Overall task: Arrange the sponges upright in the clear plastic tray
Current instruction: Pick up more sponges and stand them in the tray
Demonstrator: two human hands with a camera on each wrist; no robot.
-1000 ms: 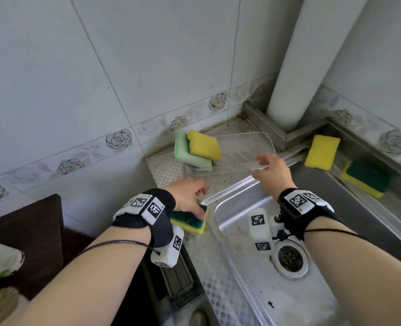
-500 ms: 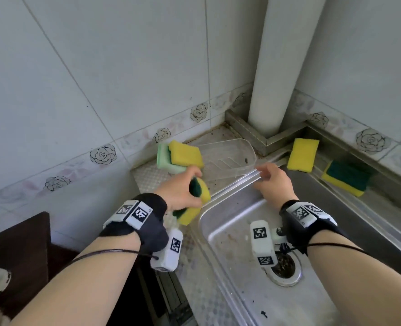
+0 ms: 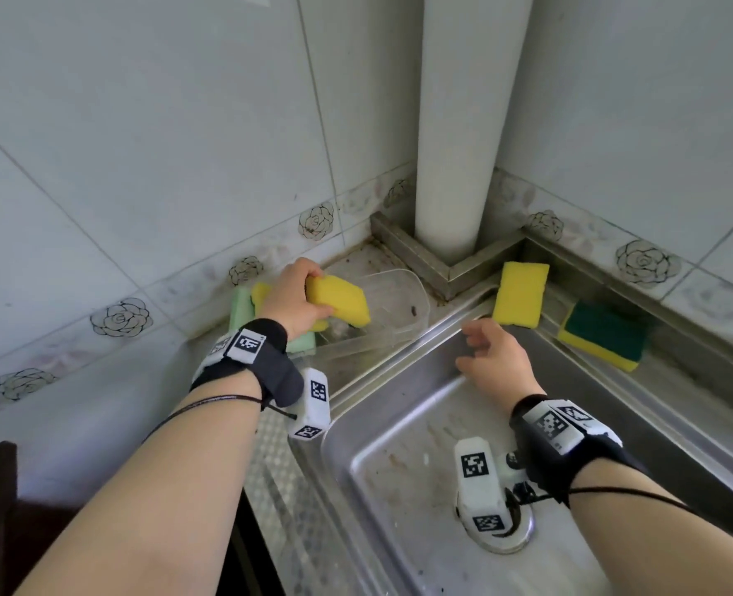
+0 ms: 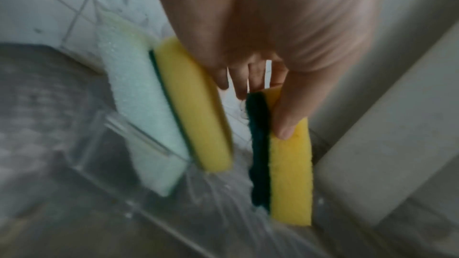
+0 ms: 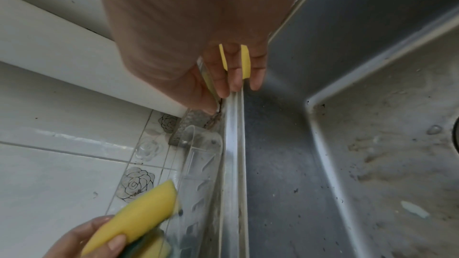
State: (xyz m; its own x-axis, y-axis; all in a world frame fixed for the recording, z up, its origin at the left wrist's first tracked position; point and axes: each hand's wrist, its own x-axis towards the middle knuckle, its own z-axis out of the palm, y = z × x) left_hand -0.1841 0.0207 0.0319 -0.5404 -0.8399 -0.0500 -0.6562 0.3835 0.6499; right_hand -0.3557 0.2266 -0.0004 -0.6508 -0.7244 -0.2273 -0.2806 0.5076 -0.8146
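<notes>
The left hand (image 3: 292,299) gripped a yellow sponge (image 3: 339,299), hiding the clear tray's (image 3: 399,290) upright sponges (image 4: 174,109); the wrist view blurred. The right hand (image 3: 496,359) hovered slack-fingered; no writing was legible.

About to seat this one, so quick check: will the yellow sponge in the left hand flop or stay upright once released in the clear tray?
The yellow sponge looks thick and holds its slab shape in the left hand, so probably stiff enough. It is likely light, so it may tip unless leaned against the standing sponges. The clear tray looks thin and may slide.

Right of the left grip (image 3: 292,301) the clear plastic tray (image 3: 403,294) lies open; two upright sponges (image 4: 174,109) block its left.
</notes>
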